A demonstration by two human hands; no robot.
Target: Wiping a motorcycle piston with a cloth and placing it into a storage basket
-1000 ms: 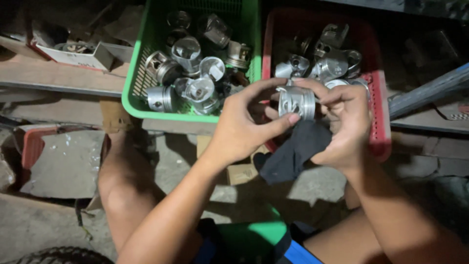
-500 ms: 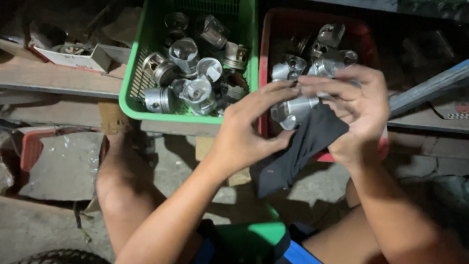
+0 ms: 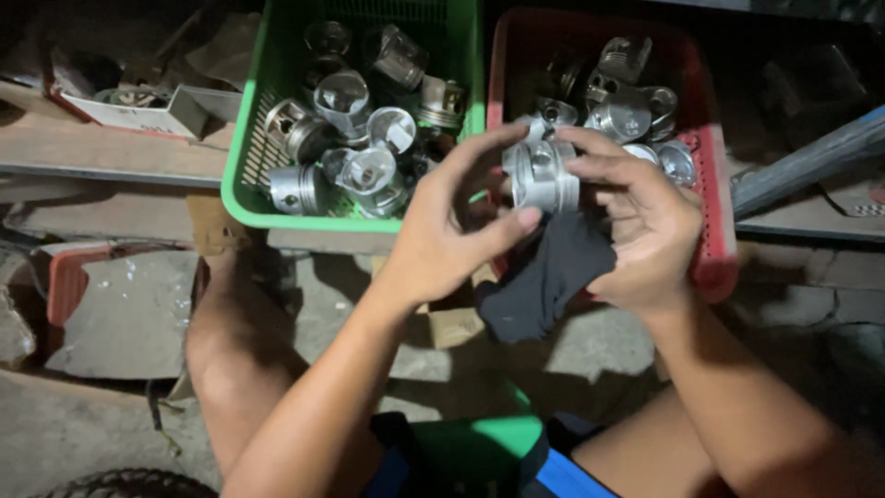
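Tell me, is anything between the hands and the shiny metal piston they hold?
Nothing visible is. The left hand and right hand both touch the piston directly. The dark cloth hangs below it, under the right hand's fingers.

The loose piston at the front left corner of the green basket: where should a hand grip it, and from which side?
The piston lies on its side at the front edge of the green basket. Probably best to pinch its round skirt across the width, coming straight down from above: the basket wall blocks the front and other pistons crowd its right. The curved metal looks smooth, so fingers should straddle the widest part.
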